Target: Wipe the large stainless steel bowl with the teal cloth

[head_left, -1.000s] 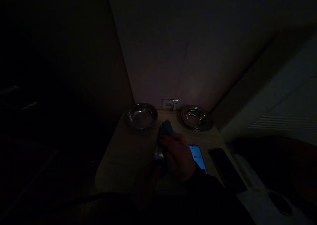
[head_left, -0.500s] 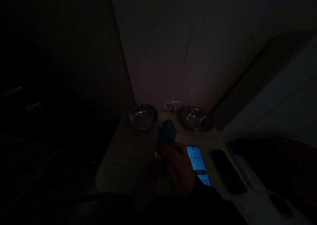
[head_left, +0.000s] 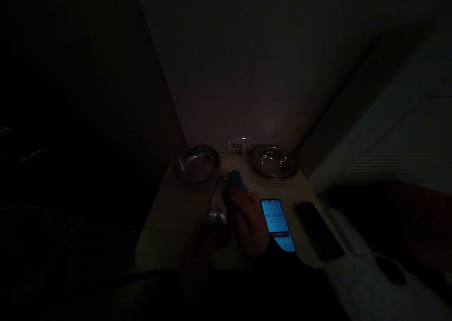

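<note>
In the dim head view a shiny metal bowl (head_left: 217, 212) is tilted on its side above the table, its outer wall catching the light. My left hand (head_left: 197, 252) grips it from the lower left; that hand is mostly lost in shadow. A teal cloth (head_left: 236, 181) is bunched in my right hand (head_left: 250, 222), whose fingers are closed round it. The cloth presses on the bowl's right side.
Metal bowls stand at the table's back left (head_left: 197, 164) and back right (head_left: 276, 163). A lit phone (head_left: 278, 223) showing a timer lies right of my hand, beside a dark phone (head_left: 319, 230). A wall socket (head_left: 240, 144) sits behind. A small dark oval object (head_left: 391, 270) lies lower right.
The bowl has turned so more of its shiny outer side shows. My right hand and cloth have shifted slightly left in view. The whole view has moved a little.
</note>
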